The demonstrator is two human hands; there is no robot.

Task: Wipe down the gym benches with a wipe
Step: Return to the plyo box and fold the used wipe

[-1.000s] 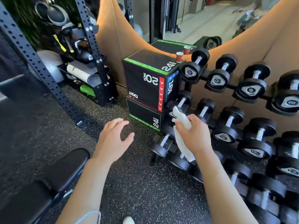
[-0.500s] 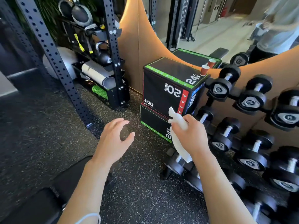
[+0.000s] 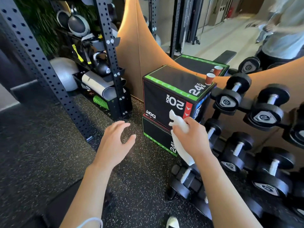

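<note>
The right hand (image 3: 190,139) has its fingers wrapped round a white wipe (image 3: 180,140), which pokes up above the knuckles and hangs down below the palm. It is held in the air in front of the stacked plyo boxes (image 3: 166,99), beside the dumbbell rack (image 3: 246,129). The left hand (image 3: 115,142) hovers over the speckled floor (image 3: 41,153), fingers loose and spread, holding nothing. A paper cup (image 3: 209,79) stands at the top box's far corner.

Bright daylight from upper right, wide-angle edge bending, slight motion blur
</note>
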